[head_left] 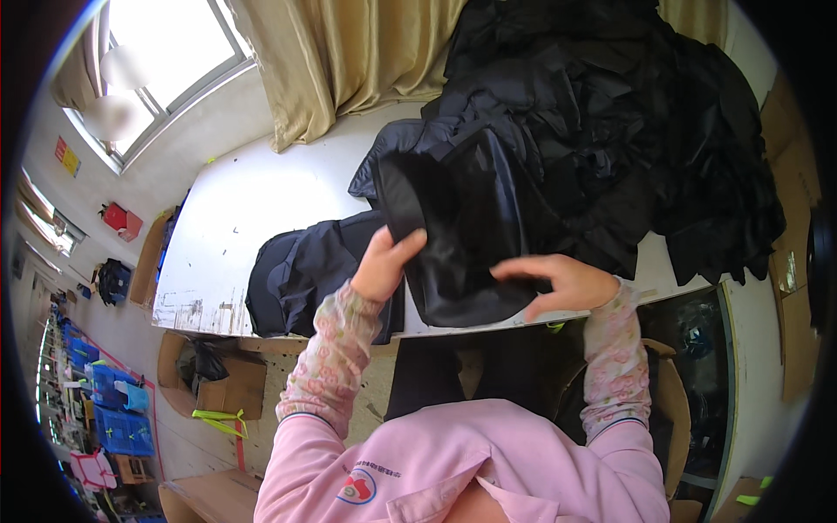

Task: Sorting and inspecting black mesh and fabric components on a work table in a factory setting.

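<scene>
table (261,200): white, spread across frame centre
pile (628,122): black garments heaped upper right
black fabric piece (453,235): held up at centre, above table's near edge
dark garment (305,270): laid flat left of centre
left hand (384,261): fabric's left edge pinched
right hand (558,283): fingers spread, unclenched, laid against fabric's lower right

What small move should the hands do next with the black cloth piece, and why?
Probably lift the black cloth piece free of the big dark pile: the left hand grips its edge, the right hand lies flat on it, and its far end still overlaps the pile.
</scene>
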A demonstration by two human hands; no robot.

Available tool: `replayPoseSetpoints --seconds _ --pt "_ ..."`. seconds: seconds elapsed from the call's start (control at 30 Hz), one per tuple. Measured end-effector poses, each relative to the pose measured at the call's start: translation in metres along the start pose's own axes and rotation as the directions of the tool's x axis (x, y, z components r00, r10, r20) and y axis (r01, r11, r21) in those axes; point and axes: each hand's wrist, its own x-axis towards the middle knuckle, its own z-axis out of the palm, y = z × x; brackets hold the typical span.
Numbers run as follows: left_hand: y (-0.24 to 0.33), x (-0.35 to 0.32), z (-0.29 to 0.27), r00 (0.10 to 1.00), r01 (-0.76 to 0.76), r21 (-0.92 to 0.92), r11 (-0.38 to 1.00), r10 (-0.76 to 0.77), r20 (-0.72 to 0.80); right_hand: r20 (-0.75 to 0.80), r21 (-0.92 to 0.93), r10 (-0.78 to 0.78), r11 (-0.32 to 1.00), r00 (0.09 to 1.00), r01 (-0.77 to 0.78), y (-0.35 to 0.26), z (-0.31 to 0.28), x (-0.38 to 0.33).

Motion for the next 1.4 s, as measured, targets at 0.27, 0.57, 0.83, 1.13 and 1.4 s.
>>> replayPoseSetpoints --seconds 0.27,0.57,0.83,1.13,1.4 --pt "-0.080 -0.071 0.042 0.574 -0.201 0.558 0.805 -0.364 0.733 -0.527 0.323 0.521 0.854 0.672 -0.409 0.100 0.035 0.056" --pt "-0.066 -0.070 -0.089 0.895 0.439 0.425 0.792 -0.344 -0.284 -0.609 0.282 0.157 0.959 0.777 0.028 0.060 0.045 0.051" --pt "-0.089 -0.068 -0.047 0.901 0.423 0.258 0.868 -0.373 -0.223 -0.571 -0.604 0.181 0.568 0.801 -0.559 0.129 0.158 0.082" --pt "-0.073 -0.072 -0.070 0.924 0.135 0.417 0.899 0.037 -0.380 -0.661 0.471 0.182 0.856 0.728 0.214 0.078 0.088 0.066" --pt "-0.065 -0.034 -0.053 0.886 0.437 0.347 0.830 -0.464 -0.005 -0.446 0.804 0.077 0.472 0.892 0.362 0.015 0.072 0.051"
